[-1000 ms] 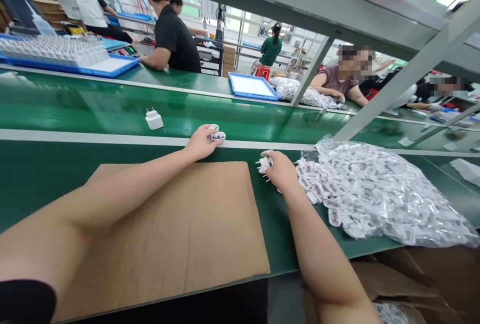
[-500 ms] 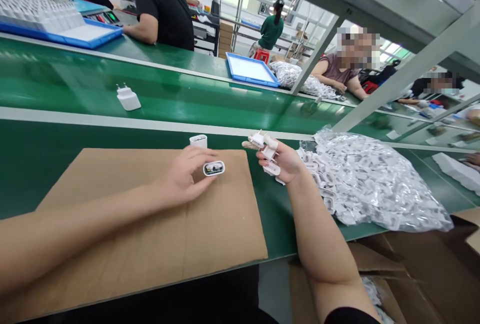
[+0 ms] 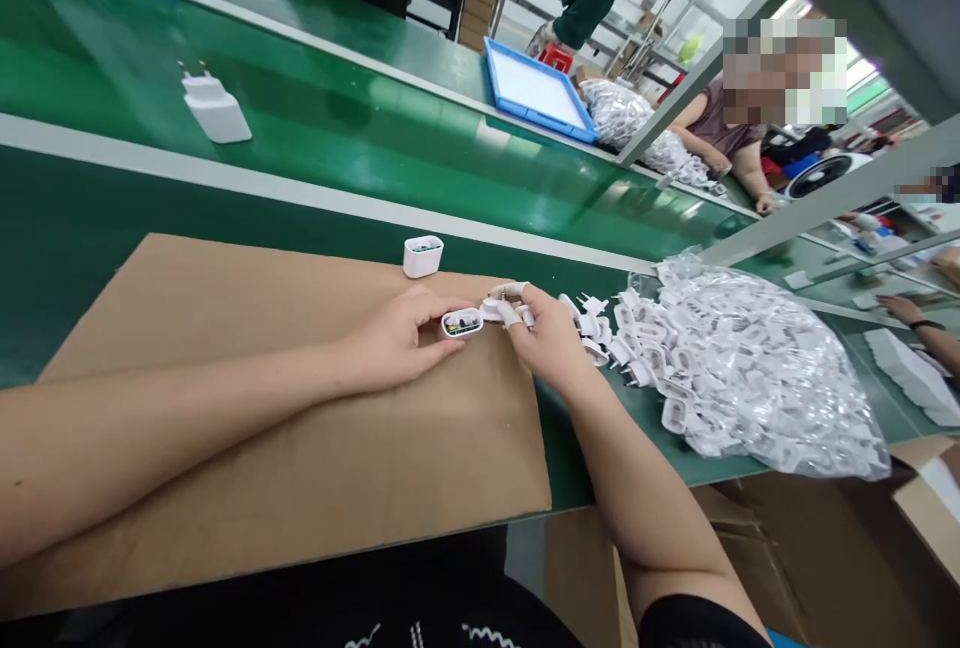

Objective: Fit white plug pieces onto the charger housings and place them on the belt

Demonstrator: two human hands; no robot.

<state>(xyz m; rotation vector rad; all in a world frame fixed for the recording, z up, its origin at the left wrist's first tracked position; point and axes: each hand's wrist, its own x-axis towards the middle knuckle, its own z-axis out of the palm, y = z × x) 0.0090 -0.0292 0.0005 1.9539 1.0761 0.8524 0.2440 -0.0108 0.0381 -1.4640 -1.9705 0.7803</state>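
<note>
Between the thumb and fingers of my left hand (image 3: 409, 333) is a white charger housing (image 3: 461, 324), its open end showing electronic parts inside. My right hand (image 3: 536, 323), with covers on some fingertips, pinches a white plug cap (image 3: 492, 309) right beside that housing. A second open housing (image 3: 422, 256) stands upright at the far edge of the cardboard sheet (image 3: 300, 448). Loose white plug caps (image 3: 637, 338) lie to the right of my right hand, spilling from a clear plastic bag (image 3: 780, 378) full of them.
A white charger (image 3: 216, 108) with two pins lies on the green belt (image 3: 315, 118) beyond the white rail. Across it are a blue tray (image 3: 536, 88), another bag of parts (image 3: 619, 113) and several people. A slanted metal post (image 3: 675, 108) rises at the right; cardboard boxes (image 3: 817, 538) sit below.
My right hand has moved beside the left-hand housing with a cap. Several caps formerly in my right hand now lie on the table. The view has shifted, and my left hand has left the standing housing.
</note>
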